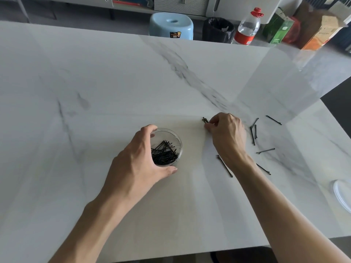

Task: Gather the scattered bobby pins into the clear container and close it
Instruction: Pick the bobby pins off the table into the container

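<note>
Head view: on the white marble table (95, 88), nearer its front edge than its far one, the left hand (140, 160) cups the clear container (179, 143), thumb and fingers curled round its wall. A heap of black bobby pins (164, 153) lies inside (its top is open). Just to the right, the right hand (227, 135) pinches a small bunch of bobby pins (205, 120) between thumb and fingertips. Loose bobby pins (225, 166) lie scattered around that wrist toward the right edge, where a pale round disc (341, 194) shows.

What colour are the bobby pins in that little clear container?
Black; the head view shows the bobby pins heaped in the clear container.
</note>
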Demonstrator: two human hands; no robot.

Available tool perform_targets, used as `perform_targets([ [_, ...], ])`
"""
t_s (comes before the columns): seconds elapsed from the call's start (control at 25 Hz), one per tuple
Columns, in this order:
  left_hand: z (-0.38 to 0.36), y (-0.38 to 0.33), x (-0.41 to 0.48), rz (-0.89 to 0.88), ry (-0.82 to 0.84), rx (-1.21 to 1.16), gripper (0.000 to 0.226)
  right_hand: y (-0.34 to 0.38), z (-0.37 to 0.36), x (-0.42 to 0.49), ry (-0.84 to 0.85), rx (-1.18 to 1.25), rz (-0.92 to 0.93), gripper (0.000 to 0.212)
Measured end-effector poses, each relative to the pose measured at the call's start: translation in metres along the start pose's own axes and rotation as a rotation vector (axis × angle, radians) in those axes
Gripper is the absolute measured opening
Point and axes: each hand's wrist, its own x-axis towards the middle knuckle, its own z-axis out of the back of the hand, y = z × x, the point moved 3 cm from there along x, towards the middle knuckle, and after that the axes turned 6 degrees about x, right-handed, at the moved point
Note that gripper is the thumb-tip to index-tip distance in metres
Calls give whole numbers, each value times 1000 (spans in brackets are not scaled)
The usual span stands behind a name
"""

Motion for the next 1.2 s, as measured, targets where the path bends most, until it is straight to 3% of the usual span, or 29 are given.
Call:
perform_targets([
  [0.04, 0, 0, 0, 1, 1, 0, 87, 3, 0, -1, 12, -17, 22, 3],
  [0.32, -3, 0, 2, 6, 3, 5, 88, 18, 0, -19, 92, -393, 317, 23],
  [0.52, -3, -1, 2, 7, 2, 6, 88, 17, -3, -22, 119, -401, 376, 26],
  [0.6, -3, -1, 2, 5, 3, 4, 87, 15, -3, -20, 117, -296, 347, 23],
  [0.72, -3, 0, 3, 12, 14, -5, 88, 24, 7, -18, 120, 133, 273, 14],
  [0.84, -4, 0, 3, 24, 23, -19, 89, 48, 26, -26, 281, 529, 386, 12],
  [0.92, -4, -1, 3, 26, 23, -37, 89, 60, 31, -43, 442, 513, 509, 11],
  [1.04, -6, -5, 2, 18, 34, -63, 87, 65, 25, -64, 496, 347, 601, 10],
  [1.12, -7, -6, 1, 11, 47, -76, 87, 64, 28, -63, 460, 400, 582, 10],
  [1.2, -8, -6, 0, 5, 60, -79, 87, 54, 42, -51, 321, 482, 509, 7],
])
